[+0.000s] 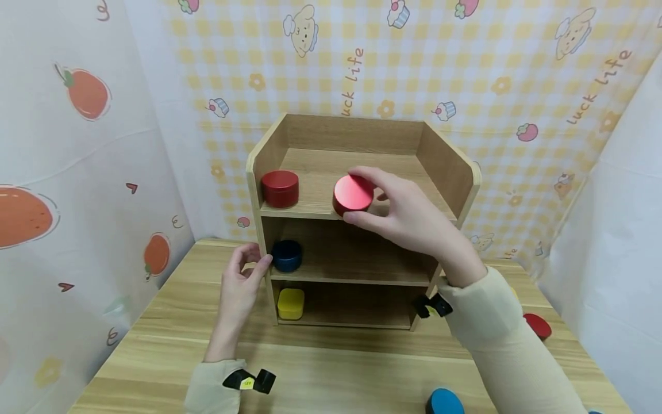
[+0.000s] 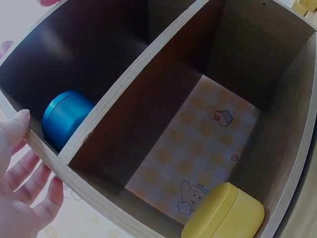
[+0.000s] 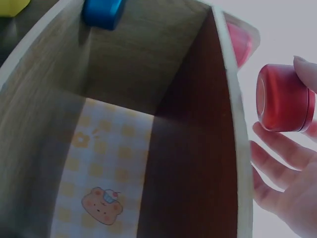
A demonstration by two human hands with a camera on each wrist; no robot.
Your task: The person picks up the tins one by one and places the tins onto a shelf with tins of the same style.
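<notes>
My right hand (image 1: 400,210) pinches a round red tin (image 1: 353,194) between thumb and fingers, at the front of the top board of a wooden shelf (image 1: 351,280). In the right wrist view the same tin (image 3: 283,98) hangs beside the shelf's edge. My left hand (image 1: 243,282) rests on the left side panel, thumb at its front edge. Another red tin (image 1: 280,188) stands at the left of the top board. Below it, a dark blue round tin (image 1: 287,256) sits on the middle board, and a yellow squarish tin (image 1: 291,303) on the bottom one.
On the table (image 1: 331,374), a blue round tin (image 1: 445,401) lies near the front. A red tin (image 1: 538,326) shows to the right, past my right sleeve (image 1: 517,339). Patterned cloth (image 1: 331,69) hangs close behind the shelf, with white cloth at both sides.
</notes>
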